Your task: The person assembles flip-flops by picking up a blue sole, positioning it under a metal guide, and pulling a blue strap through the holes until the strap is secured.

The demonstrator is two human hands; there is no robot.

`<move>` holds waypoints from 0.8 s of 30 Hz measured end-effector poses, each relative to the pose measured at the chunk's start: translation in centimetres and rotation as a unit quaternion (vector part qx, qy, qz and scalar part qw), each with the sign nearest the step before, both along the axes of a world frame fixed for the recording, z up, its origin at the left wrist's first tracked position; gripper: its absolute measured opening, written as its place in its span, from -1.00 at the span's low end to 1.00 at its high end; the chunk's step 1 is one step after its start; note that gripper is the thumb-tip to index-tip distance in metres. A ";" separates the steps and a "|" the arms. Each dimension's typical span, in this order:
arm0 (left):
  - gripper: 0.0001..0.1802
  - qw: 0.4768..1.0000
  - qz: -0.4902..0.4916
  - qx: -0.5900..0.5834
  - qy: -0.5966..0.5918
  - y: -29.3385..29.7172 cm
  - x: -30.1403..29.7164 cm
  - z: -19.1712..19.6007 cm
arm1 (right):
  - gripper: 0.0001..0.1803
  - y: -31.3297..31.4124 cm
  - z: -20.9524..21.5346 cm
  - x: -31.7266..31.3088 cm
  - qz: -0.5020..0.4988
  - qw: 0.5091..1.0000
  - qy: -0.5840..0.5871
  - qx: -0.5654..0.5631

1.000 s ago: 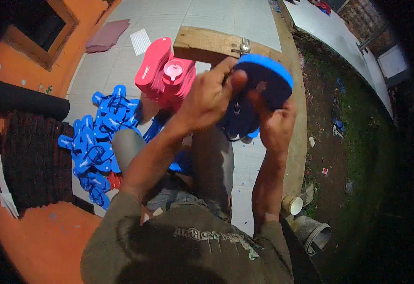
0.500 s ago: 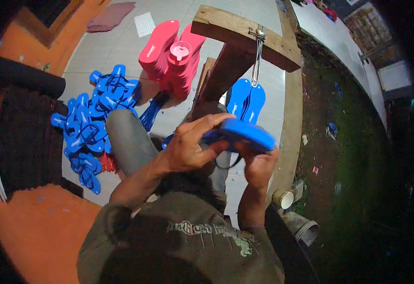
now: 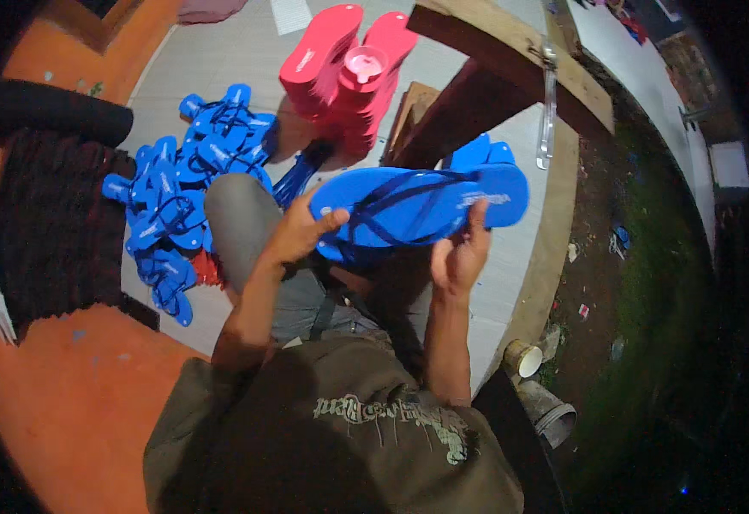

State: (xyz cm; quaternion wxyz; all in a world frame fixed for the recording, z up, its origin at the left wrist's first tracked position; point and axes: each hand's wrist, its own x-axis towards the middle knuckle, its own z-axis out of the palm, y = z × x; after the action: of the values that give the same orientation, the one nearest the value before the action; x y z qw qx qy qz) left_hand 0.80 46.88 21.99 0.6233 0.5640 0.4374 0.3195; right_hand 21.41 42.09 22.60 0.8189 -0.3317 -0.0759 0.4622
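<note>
The blue flip-flop [image 3: 417, 206] lies flat across both hands at the middle of the view, strap side up, above the person's grey-trousered knee [image 3: 237, 218]; at least one more blue sole shows pressed beneath it. The left hand [image 3: 297, 231] grips its near end, thumb on top and fingers curled under the edge. The right hand [image 3: 460, 257] holds the other side from below, fingers closed up around the rim with the fingertips [image 3: 477, 210] showing on the upper face. Beyond the sandal stands a slanted wooden beam [image 3: 511, 51] with a metal tool [image 3: 547, 111] hanging from it. A stack of red flip-flops [image 3: 340, 68] rests on the tiled floor [image 3: 211, 60] past the knee, and a loose heap of blue flip-flops [image 3: 182, 197] spreads to the left of it, beside a dark mat [image 3: 49, 223].
</note>
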 end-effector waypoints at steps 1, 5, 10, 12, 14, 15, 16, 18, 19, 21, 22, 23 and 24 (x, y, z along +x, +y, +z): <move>-0.63 0.991 0.080 -0.046 -0.094 -0.9 -0.6 -0.6 | -0.65 0.5 -0.5 -1.7 0.021 0.999 0.028 0.000; -0.65 0.907 0.268 -0.097 -0.311 -1.4 -2.7 0.0 | -0.74 1.9 -3.0 -6.8 0.118 0.990 0.074 -0.015; -0.63 0.922 0.310 -0.020 -0.231 -0.1 -8.1 0.8 | -0.74 1.9 -15.0 -5.3 0.485 0.759 -0.434 -0.022; -0.62 0.922 0.304 -0.009 -0.238 0.5 -8.8 1.7 | -0.73 1.6 -19.6 -6.4 0.388 0.603 -0.697 0.016; -0.64 0.942 0.276 -0.003 -0.190 0.5 -9.3 2.5 | -0.71 0.8 -22.8 -9.8 0.199 0.479 -0.855 0.020; -0.65 0.951 0.261 -0.001 -0.167 0.5 -9.3 2.7 | -0.70 0.7 -23.4 -11.0 0.140 0.436 -0.889 0.016; -0.66 0.945 0.282 0.017 -0.166 0.6 -9.3 2.6 | -0.70 0.9 -23.5 -11.6 0.172 0.454 -0.874 0.016; -0.68 0.933 0.317 0.050 -0.163 1.3 -9.0 2.4 | -0.70 1.2 -23.7 -9.9 0.205 0.542 -0.814 0.042; -0.66 0.913 0.369 0.075 -0.154 1.6 -9.1 2.7 | -0.68 1.4 -21.6 -8.5 0.247 0.581 -0.775 -0.035; -0.59 0.866 0.468 0.115 -0.131 1.7 -9.2 3.7 | -0.61 1.3 -11.6 -4.4 0.267 0.565 -0.740 -0.249; -0.59 0.872 0.450 0.098 -0.165 1.6 -9.9 3.8 | -0.54 1.4 -4.5 -2.3 0.243 0.644 -0.661 -0.299; -0.59 0.880 0.421 0.080 -0.203 2.1 -10.2 3.8 | -0.54 0.3 -1.8 0.8 0.189 0.714 -0.599 -0.308; -0.58 0.888 0.386 0.061 -0.242 2.9 -9.8 3.7 | -0.55 -1.1 -1.0 3.1 0.109 0.781 -0.573 -0.226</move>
State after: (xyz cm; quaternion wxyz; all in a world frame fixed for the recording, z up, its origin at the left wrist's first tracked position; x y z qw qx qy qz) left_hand -8.99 49.74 25.65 0.5017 0.2931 0.4359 0.6873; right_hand 24.55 40.99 21.64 0.4706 -0.7000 -0.4601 0.2774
